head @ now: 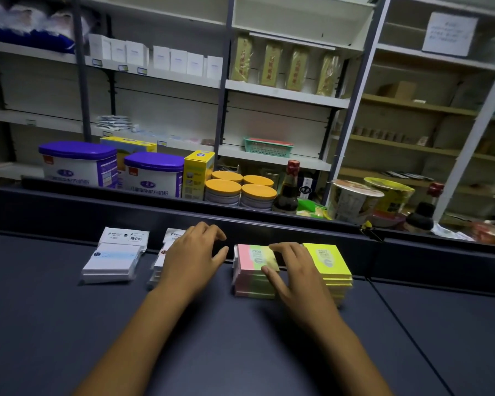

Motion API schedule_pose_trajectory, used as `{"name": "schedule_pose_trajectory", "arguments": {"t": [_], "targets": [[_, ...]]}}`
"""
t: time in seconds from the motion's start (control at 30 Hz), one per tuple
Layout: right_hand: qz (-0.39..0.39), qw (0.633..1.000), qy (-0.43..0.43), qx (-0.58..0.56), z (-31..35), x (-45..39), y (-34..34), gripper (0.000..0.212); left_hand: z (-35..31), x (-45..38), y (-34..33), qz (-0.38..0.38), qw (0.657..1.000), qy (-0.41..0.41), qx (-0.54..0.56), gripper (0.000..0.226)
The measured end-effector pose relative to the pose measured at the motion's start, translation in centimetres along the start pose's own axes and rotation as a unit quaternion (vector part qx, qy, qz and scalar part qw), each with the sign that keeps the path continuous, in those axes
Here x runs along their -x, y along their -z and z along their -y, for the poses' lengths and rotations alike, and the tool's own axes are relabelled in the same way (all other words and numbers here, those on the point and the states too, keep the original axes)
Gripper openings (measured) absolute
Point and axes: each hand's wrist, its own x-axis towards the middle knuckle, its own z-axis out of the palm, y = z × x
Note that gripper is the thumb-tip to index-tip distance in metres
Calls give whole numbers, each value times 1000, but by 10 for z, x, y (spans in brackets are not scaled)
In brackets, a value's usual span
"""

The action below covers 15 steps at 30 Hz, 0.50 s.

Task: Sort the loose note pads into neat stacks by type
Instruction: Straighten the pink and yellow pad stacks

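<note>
— Dark blue counter (69, 324) carries four piles in a row near its back ledge: a white stack (113, 260), a second white stack (162, 261), a pink-and-green stack (253, 271), a yellow stack (330, 265). Why so close together?

— Likely one pile per type, squared against the ledge.

— And the hands?

— Right hand (293, 274) lies on the pink-and-green stack, fingers straight, thumb at its near edge, probably aligning it. Left hand (193, 257) hovers over the second white stack, fingers loosely spread, holding nothing.
</note>
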Motion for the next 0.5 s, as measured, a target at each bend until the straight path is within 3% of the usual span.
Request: {"name": "schedule_pose_trajectory", "arguments": {"t": [0.2,0.5], "targets": [[11,997,-26,70,-29,23,58,34,-35,0,8,7,999,-34,16,24],[162,952,-183,184,-105,96,166,46,-168,17,-4,103,986,-127,28,28]]}}
